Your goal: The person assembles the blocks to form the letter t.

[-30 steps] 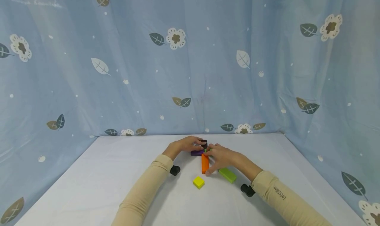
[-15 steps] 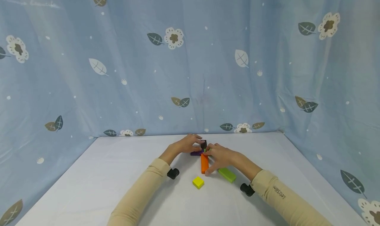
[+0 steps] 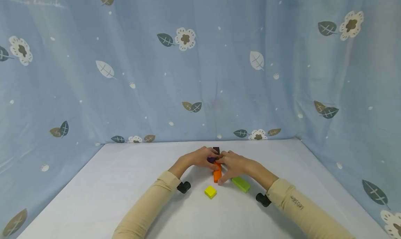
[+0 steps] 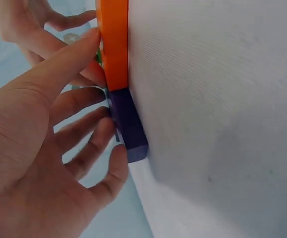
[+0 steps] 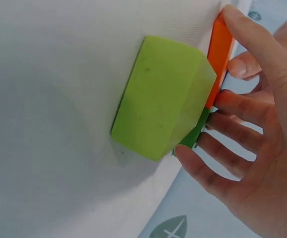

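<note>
An orange block [image 3: 217,174] lies lengthwise in front of both hands, its far end meeting a purple block [image 4: 128,124]. My left hand [image 3: 200,157] bends its fingers along the purple block, while its thumb touches the side of the orange one. From the other side, my right hand [image 3: 236,163] holds the orange block, thumb at the near end and index finger toward the far end. Its other fingertips touch a darker green block [image 5: 197,130], partly hidden behind a lime green block [image 5: 158,94]. Just beyond the fingers stands a black block [image 3: 216,149].
A yellow block [image 3: 210,192] sits nearer on the white tabletop [image 3: 81,190]. The lime green block lies close below the right wrist. Black wrist cameras hang under both forearms. A blue patterned curtain [image 3: 141,92] rises behind and beside the table.
My left hand has shifted slightly right and nearer, its thumb coming onto the orange block and covering more of the purple one. The right hand stays nearly in place.
</note>
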`<state>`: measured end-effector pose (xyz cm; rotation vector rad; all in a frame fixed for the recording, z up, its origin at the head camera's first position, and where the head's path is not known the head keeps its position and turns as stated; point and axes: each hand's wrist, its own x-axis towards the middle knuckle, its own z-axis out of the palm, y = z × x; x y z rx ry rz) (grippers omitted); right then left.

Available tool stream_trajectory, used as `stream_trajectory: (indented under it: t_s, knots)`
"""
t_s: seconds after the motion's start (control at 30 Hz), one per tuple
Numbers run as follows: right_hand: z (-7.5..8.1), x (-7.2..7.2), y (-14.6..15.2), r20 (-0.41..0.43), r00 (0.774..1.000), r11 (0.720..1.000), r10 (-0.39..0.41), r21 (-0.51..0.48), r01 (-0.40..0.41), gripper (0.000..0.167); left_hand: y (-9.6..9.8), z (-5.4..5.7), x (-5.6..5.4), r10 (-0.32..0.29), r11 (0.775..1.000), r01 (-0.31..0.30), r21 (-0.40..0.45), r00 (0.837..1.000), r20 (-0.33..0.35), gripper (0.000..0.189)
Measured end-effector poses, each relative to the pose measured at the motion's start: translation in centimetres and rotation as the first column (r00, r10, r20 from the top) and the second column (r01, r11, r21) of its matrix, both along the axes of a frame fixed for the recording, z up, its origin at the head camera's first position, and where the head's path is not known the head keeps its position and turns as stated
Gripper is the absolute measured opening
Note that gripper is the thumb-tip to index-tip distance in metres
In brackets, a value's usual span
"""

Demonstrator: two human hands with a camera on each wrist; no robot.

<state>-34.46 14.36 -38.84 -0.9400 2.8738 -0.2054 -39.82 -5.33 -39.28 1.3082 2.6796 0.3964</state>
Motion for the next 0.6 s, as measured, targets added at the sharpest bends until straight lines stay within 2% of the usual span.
stream_trajectory:
  t_s: [0.2, 0.33, 0.6]
  knots:
    - [0.32, 0.04, -0.05, 0.024, 1.0, 1.0, -0.02, -0.016, 0.02, 0.085, 0.18, 0.44, 0.21, 0.078, 0.996, -0.077, -0.045, 0.997, 0.026, 0.05]
    - [0.12, 0.15, -0.05, 0.026, 1.0, 1.0, -0.018, -0.023, 0.018, 0.086, 0.06, 0.23, 0.33, 0.114, 0.992, -0.111, -0.052, 0.992, 0.056, 0.054]
    - [-0.01, 0.39, -0.22, 0.007, 0.999, 0.999, -0.035, 0.028, 0.035, 0.089, 0.21, 0.24, 0.35, 0.116, 0.991, -0.112, -0.067, 0.992, 0.053, 0.054]
